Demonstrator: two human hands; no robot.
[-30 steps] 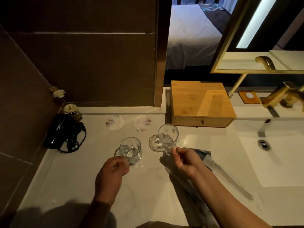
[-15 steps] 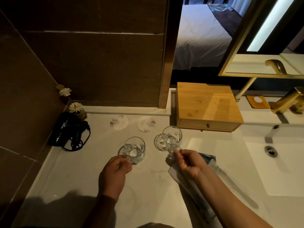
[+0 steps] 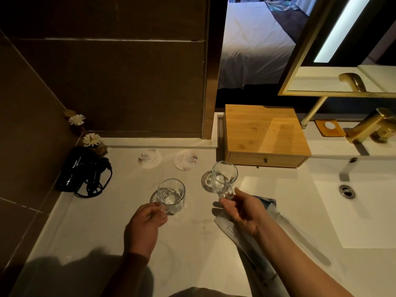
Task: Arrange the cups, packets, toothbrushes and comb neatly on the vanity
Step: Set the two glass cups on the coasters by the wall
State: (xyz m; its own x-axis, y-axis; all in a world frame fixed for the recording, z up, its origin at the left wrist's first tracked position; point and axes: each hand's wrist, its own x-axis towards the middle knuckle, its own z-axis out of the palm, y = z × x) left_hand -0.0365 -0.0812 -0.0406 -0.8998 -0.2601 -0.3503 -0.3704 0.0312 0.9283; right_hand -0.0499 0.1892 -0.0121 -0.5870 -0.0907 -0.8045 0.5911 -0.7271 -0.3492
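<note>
Two clear glass cups are in my hands over the white vanity top (image 3: 102, 228). My left hand (image 3: 145, 224) grips the handle of the left glass cup (image 3: 171, 195), which is upright. My right hand (image 3: 240, 207) holds the right glass cup (image 3: 224, 177) by its handle, tilted and lifted slightly above the counter. Two round paper coasters (image 3: 150, 158) (image 3: 185, 160) lie flat near the back wall, beyond the cups. Long wrapped packets (image 3: 252, 239) lie on the counter under my right forearm, partly hidden by it.
A wooden drawer box (image 3: 265, 133) stands behind the right cup. A black hair dryer (image 3: 83, 170) with coiled cord sits at the left, beside small white flowers (image 3: 91, 139). The sink basin (image 3: 364, 200) and gold faucet (image 3: 372, 125) lie to the right.
Both hands keep their hold on the cups. The right cup has risen a little and tilted further; the left cup has hardly shifted.
</note>
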